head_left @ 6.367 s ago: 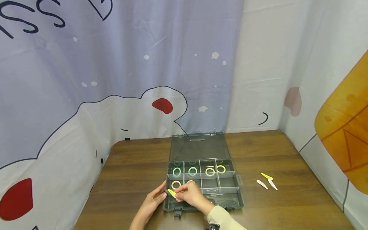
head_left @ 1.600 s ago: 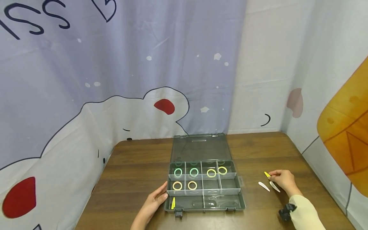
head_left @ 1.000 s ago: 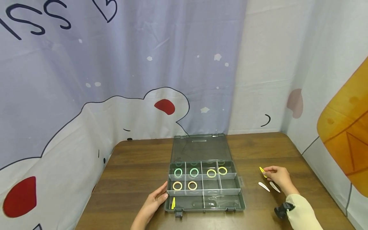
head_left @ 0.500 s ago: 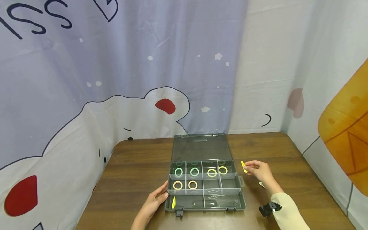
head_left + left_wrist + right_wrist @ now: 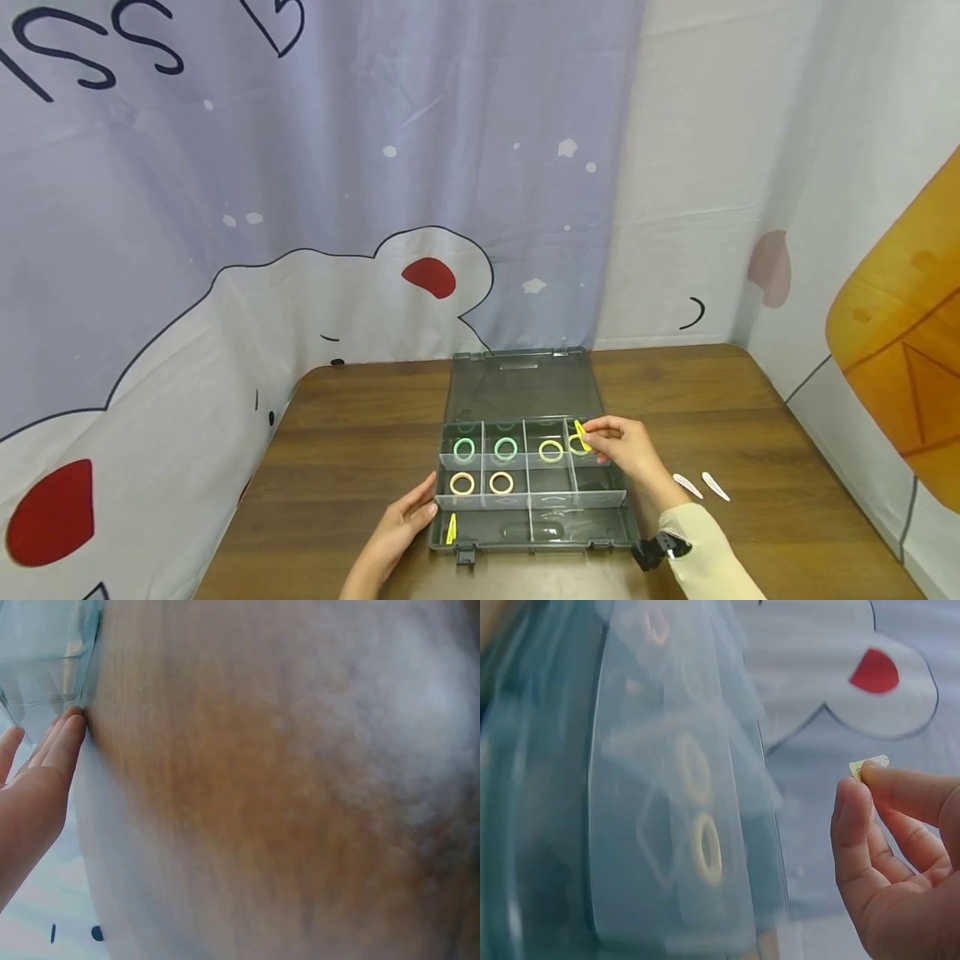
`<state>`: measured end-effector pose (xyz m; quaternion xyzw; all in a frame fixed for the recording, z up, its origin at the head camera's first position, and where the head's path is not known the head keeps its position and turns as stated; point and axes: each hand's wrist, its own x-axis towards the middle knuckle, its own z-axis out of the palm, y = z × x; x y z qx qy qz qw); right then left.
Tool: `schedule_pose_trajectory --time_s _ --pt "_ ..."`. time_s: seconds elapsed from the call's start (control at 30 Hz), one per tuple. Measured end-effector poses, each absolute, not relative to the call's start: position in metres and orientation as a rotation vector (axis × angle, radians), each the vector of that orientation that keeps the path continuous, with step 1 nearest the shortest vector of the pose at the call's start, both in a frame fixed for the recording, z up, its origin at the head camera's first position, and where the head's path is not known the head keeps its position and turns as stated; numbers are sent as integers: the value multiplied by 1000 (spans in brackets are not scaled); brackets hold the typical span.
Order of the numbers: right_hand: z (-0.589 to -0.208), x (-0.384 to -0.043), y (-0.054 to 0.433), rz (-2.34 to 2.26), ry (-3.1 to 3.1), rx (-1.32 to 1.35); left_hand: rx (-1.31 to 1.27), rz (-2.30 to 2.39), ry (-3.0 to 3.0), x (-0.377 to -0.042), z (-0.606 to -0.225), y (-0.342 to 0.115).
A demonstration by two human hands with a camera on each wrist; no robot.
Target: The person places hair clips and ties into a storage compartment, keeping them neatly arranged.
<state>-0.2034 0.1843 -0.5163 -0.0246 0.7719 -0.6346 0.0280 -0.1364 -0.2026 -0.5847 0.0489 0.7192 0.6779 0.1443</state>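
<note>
My right hand pinches a yellow hair clip between thumb and fingertips, over the back right compartment of a grey see-through divider box. In the right wrist view the clip pokes out past the fingertips. My left hand has its fingers extended against the box's left side, as the left wrist view also shows. Another yellow hair clip lies in the front left compartment. Green rings, yellow rings and peach rings sit singly in compartments of the two back rows.
Two white hair clips lie on the wooden table to the right of the box. The box's lid is folded back toward the printed curtain behind the table.
My right hand set one yellow clip in the front left compartment, then picked up another from the table and carried it left over the box. My left hand stays at the box's side.
</note>
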Motion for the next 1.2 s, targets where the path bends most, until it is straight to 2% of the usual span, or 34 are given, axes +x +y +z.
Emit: schedule_pose_trajectory --time_s 0.3,0.7,1.2 --pt "-502 -188 133 -1954 2264 -237 148 1953 2073 -135 -584 -203" --pt "-521 -180 73 -1959 2151 -436 137 1954 2072 -135 -584 -202" --pt "-549 -152 20 -1929 2141 -471 126 1937 2096 -135 -583 -202"
